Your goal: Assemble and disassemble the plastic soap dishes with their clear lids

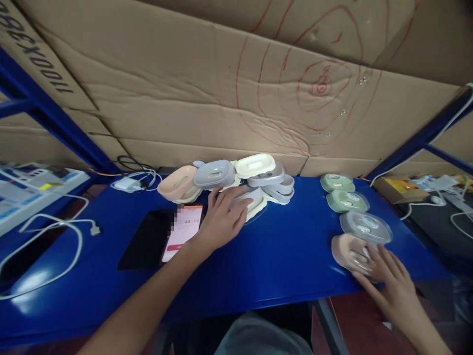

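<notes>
Phone (186, 229) with a lit pink screen lies on the blue table (284, 256), and a flat black item (142, 241) sits along its left edge. The left hand (223, 217) reaches just to the right of the phone, its forearm crossing close by the phone's lower right edge. The fingers of this hand are spread and bent over a light grey container (254, 197), which sits to the right of the phone in a loose pile; whether they pinch it or only touch it, I cannot tell.

The rest of that pile lies beyond the phone and off to its right: a peach container (179, 182) directly behind it, then a blue-grey container (214, 173), a cream container (255, 165) on top of others, and grey containers (284, 187) at the end farthest from the phone.

Well apart from the phone, far to its right, a row runs toward the person: two green containers (347, 201), a clear-topped grey container (365, 227) and, nearest, a second peach container (347, 251). The right hand (389, 276) is at the right side of that last one, thumb parted from the fingers; the grip cannot be told. Behind the phone, to its left, lies a white charger (127, 184).
</notes>
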`<state>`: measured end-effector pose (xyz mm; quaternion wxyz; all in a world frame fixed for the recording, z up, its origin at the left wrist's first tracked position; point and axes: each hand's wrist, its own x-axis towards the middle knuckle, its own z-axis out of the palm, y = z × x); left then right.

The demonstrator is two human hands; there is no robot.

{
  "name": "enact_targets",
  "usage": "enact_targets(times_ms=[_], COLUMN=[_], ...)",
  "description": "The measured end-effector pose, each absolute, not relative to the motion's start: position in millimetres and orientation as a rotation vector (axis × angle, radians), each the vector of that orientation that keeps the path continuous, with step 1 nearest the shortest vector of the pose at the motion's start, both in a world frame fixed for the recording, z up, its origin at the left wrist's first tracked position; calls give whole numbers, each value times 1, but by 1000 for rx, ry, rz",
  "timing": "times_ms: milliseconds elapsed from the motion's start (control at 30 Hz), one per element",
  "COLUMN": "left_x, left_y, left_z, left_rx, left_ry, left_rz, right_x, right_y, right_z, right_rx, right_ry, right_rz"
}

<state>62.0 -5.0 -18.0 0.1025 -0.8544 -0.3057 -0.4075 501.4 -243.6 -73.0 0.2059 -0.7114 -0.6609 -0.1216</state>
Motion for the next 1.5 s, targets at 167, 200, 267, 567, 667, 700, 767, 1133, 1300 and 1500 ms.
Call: enact_targets(times_ms=[167, 200, 267, 567, 667, 700, 767, 1133, 1300, 1500], left_x=[86, 92, 102, 109, 108, 107, 106, 100, 99, 101], left_y=[-41, -49, -64, -71, -66, -65, -65, -68, -67, -65], left_z=[-18, -20, -26, -48, -51, -51, -50, -48, -39, -33], left_rx=[-2785, -2835, -2898, -3024, -3105, -3122, -3147, -3174, -3248, -3270], left_ry=[-526, -450, -335, -276, -300, -302, -298, -351, -428, -438], left_rz=[-1137, -1101, -1030, -735, -663, -661, -669, -629, -681, -654], right_x=[424, 410, 388, 373, 359, 352, 337, 333, 338, 327], right_y=[-217, -209, -193, -126, -72, -50, -5, 41, 15, -2], right_z=[-60, -57, -54, -17, 21, 32, 46, 97, 109, 115], right_rx=[-1887, -1855, -1783, -1639, -1463, -1399, -1299, -1229, -1218, -1137], right_ry=[-1959, -1960, -1934, -1723, -1893, -1934, -2004, -2233, -2346, -2433], right_rz=[-132, -79, 61, 129, -86, -145, -197, 57, 158, 126])
